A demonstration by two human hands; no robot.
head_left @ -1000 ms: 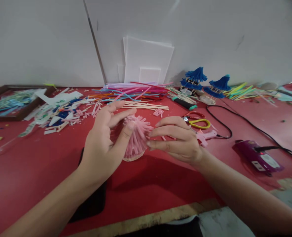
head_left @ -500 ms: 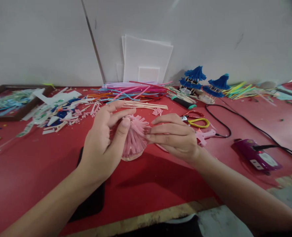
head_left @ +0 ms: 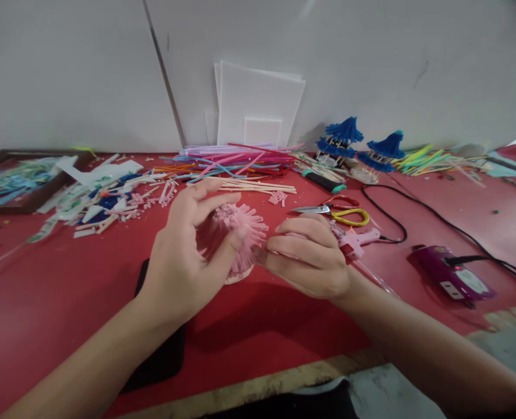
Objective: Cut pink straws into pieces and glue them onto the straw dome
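Observation:
A pink cone-shaped model roof [head_left: 250,228] made of fuzzy pipe cleaner strips sits between my hands, with a pale rounded base showing under its lower edge. My left hand [head_left: 179,250] is wrapped round its left side, thumb across the front and fingers behind. At the lower right edge of the strips, my right hand [head_left: 310,256] has its fingertips pinched together. Whether a strip is between those fingertips is hidden. Scissors [head_left: 349,217] with red and yellow handles and a pink glue gun [head_left: 358,240] lie just beyond my right hand.
Blue model roofs [head_left: 344,131] stand at the back right. Coloured pipe cleaners [head_left: 240,157], wooden sticks [head_left: 258,186] and a scrap pile [head_left: 109,201] lie along the back. A black phone-like slab [head_left: 162,361] is under my left forearm. A purple power strip [head_left: 454,276] trails cables right.
The pink roof has tilted or turned, showing more of its top. My left thumb has slid right across it. My right hand has moved slightly down, uncovering the scissor blades.

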